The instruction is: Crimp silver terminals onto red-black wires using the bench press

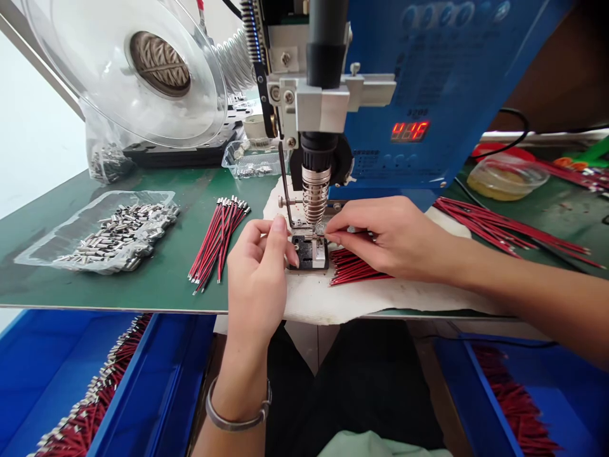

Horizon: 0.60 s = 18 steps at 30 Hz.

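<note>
fixture (308, 254): at nine o'clock our left hand (259, 270) curls, grip unclear; at three our right hand (394, 238) pinches together.

A green table (157, 291) ran along the front. On its left side lay a clear plastic tray (50, 243) heaped with small metal pieces (118, 235), and beside it a loose bundle of red wires (216, 244), metal-capped at the far end. A pale cloth (314, 306) covered the middle, reaching the front edge. Farther back stood a smaller clear box (230, 158); on the right sat a round plastic tub (533, 184).
</note>
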Each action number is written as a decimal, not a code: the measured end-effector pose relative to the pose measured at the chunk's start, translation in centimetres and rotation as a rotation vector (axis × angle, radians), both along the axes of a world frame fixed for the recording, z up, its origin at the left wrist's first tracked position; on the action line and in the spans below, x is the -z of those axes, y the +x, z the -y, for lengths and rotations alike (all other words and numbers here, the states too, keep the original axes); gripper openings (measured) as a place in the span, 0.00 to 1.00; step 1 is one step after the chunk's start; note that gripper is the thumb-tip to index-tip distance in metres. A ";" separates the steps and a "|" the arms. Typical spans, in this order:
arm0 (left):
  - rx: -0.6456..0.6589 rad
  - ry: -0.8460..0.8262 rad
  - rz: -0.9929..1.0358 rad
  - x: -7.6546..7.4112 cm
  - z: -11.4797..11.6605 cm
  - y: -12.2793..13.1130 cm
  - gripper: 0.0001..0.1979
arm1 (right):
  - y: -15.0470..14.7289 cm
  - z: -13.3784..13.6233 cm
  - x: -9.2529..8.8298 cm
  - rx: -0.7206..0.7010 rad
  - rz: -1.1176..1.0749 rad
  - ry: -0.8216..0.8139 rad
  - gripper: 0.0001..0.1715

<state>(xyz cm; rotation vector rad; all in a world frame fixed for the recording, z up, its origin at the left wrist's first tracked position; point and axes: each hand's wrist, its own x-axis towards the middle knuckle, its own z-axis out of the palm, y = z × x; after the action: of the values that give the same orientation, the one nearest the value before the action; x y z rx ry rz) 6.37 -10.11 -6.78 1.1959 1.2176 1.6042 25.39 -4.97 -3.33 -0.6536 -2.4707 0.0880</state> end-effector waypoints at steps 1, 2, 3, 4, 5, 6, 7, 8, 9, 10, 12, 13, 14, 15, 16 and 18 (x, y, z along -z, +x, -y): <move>0.001 0.001 -0.003 0.0 0.0 0.0 0.13 | 0.0 0.0 0.0 0.001 0.000 0.001 0.09; 0.000 0.001 -0.007 0.0 0.0 0.0 0.13 | 0.0 0.0 0.0 0.002 0.001 0.002 0.09; -0.001 -0.001 -0.012 0.0 0.0 0.0 0.14 | 0.0 0.0 0.0 0.002 0.001 0.001 0.09; -0.003 -0.001 -0.016 0.0 0.0 0.0 0.14 | 0.0 0.0 0.0 0.003 0.002 0.000 0.09; -0.002 -0.001 -0.020 -0.1 0.1 0.1 0.14 | 0.0 0.0 0.0 0.004 0.002 0.000 0.09; -0.001 -0.001 -0.022 -0.1 0.1 0.1 0.14 | 0.0 0.0 0.1 0.004 0.001 0.000 0.09; 0.001 -0.002 -0.023 -0.1 0.1 0.1 0.15 | 0.0 0.0 0.1 0.004 0.001 0.000 0.09; 0.002 -0.001 -0.023 -0.1 0.1 0.1 0.15 | 0.0 0.0 0.1 0.004 0.000 -0.002 0.09; 0.004 0.001 -0.022 -0.2 0.1 0.0 0.15 | 0.0 0.0 0.1 0.003 -0.001 -0.003 0.09; 0.005 0.002 -0.022 -0.2 0.1 0.0 0.15 | 0.0 0.0 0.1 0.005 -0.001 -0.003 0.09; 0.006 0.004 -0.023 -0.2 0.1 0.0 0.15 | 0.1 0.0 0.1 0.004 -0.004 0.001 0.08; 0.006 0.003 -0.023 -0.2 0.2 0.0 0.15 | 0.1 0.0 0.1 0.004 -0.005 0.005 0.08; 0.006 0.002 -0.023 -0.2 0.2 0.0 0.15 | 0.1 0.0 0.1 0.005 -0.006 0.007 0.08; 0.007 -0.001 -0.023 -0.2 0.2 0.1 0.15 | 0.1 0.0 0.1 0.004 -0.006 0.006 0.08; 0.006 -0.002 -0.024 -0.2 0.2 0.1 0.15 | 0.1 0.0 0.0 0.004 -0.005 0.004 0.08; 0.003 -0.004 -0.031 -0.2 0.2 0.1 0.15 | 0.1 0.0 0.0 0.005 -0.004 0.001 0.08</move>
<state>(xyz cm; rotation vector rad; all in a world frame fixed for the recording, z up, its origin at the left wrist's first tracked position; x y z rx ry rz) 6.46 -10.29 -6.62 1.2232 1.2378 1.5858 25.49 -5.00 -3.36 -0.6587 -2.4649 0.0859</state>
